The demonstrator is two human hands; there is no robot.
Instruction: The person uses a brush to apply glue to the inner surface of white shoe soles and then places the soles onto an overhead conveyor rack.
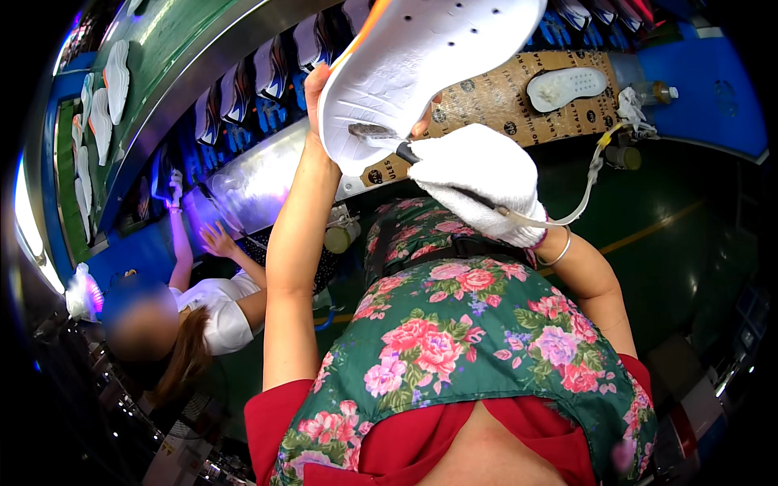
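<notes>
A white shoe sole (442, 57) with an orange edge is held up by my left hand (317, 101), its fingers wrapped round the rim, some showing at the far side. My right hand (478, 178), in a white knit glove, is closed round the dark handle of a brush (405, 152). The brush's flat bristles lie against the sole's inner surface at its near end. From the back of the brush a pale thin tube (579, 212) curves away to the right.
Another white sole (559, 91) lies on brown printed cardboard (486, 109) over the bench. Beyond it are a bottle (655, 93) and a blue surface (697, 85). Shoe uppers (269, 69) line a rack; more soles (116, 81) lie on a green belt. A co-worker (223, 316) is at the left.
</notes>
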